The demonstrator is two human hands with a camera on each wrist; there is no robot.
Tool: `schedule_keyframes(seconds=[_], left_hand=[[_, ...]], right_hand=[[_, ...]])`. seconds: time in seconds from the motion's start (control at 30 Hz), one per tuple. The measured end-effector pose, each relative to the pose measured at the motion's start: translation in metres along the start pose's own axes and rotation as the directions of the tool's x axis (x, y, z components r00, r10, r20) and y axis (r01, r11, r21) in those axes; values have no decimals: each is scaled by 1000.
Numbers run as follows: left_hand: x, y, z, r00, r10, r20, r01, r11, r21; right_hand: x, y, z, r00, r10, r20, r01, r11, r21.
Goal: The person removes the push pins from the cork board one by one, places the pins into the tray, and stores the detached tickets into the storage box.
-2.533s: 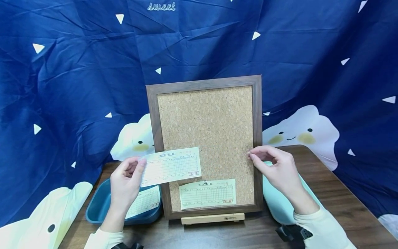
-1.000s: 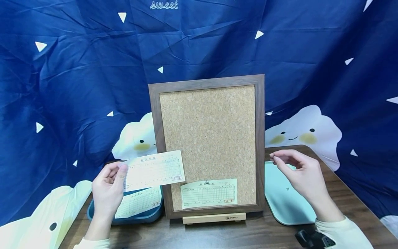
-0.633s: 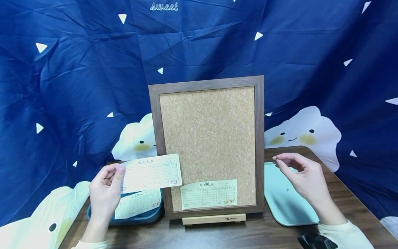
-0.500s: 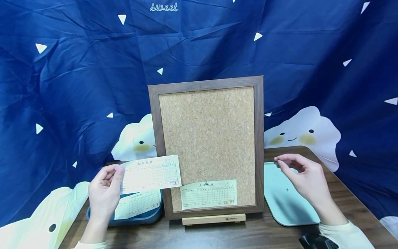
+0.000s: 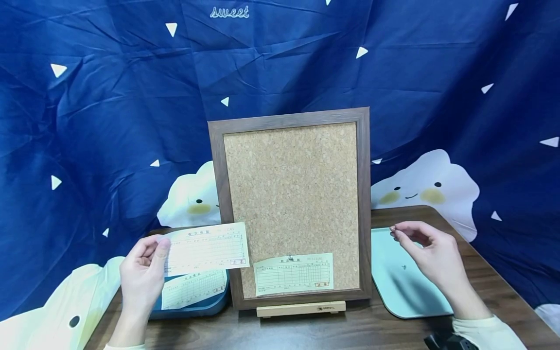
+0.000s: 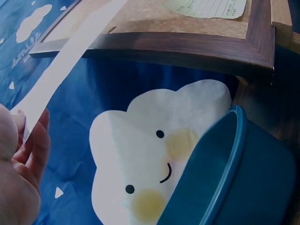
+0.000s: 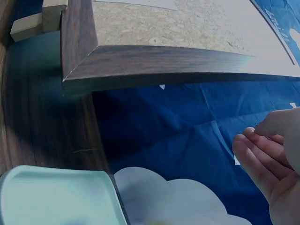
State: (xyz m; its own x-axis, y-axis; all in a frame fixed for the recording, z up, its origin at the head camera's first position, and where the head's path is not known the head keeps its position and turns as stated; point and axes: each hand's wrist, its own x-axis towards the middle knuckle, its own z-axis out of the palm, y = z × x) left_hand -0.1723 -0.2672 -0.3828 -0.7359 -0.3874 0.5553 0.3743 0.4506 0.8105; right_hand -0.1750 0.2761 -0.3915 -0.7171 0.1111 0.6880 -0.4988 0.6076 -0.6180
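Observation:
In the head view, my left hand [image 5: 142,272] pinches the left end of a pale printed receipt slip [image 5: 205,249] between thumb and fingers. The slip's right end overlaps the left frame of a corkboard [image 5: 293,194]. A second slip [image 5: 293,274] is fixed low on the cork by a small pushpin [image 5: 290,258]. My right hand [image 5: 433,255] is over the mint tray, thumb and index finger together on a tiny pushpin [image 7: 256,125], mostly hidden by the fingertips. Another small pin [image 5: 404,267] lies in the tray [image 5: 393,296].
Left of the board, a blue bin [image 5: 205,307] contains another slip [image 5: 194,289]. The board leans on a wooden stand [image 5: 302,308] on the dark wooden table [image 5: 297,335]. A blue cloth [image 5: 280,58] with clouds hangs behind.
My left hand has drawn the slip left and down, mostly off the board's front. My right hand has moved right and down from the board's right edge to over the tray.

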Motion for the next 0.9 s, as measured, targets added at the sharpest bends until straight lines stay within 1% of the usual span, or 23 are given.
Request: schedule_keyframes(seconds=[0.17, 0.37, 0.53, 0.9], left_hand=[[-1, -3, -2, 1000, -16, -8, 16, 1000, 10], [-1, -5, -4, 1000, -5, -14, 5, 1000, 23], [0, -7, -6, 1000, -2, -18, 2, 1000, 20], [-3, -19, -11, 999, -39, -22, 40, 998, 44]], right_hand=[[-3, 9, -2, 1000, 11, -3, -11, 1000, -26], [-7, 13, -4, 1000, 31, 2, -31, 997, -63], [-9, 17, -7, 999, 41, 5, -40, 997, -65], [-14, 29, -9, 997, 76, -2, -75, 994, -82]])
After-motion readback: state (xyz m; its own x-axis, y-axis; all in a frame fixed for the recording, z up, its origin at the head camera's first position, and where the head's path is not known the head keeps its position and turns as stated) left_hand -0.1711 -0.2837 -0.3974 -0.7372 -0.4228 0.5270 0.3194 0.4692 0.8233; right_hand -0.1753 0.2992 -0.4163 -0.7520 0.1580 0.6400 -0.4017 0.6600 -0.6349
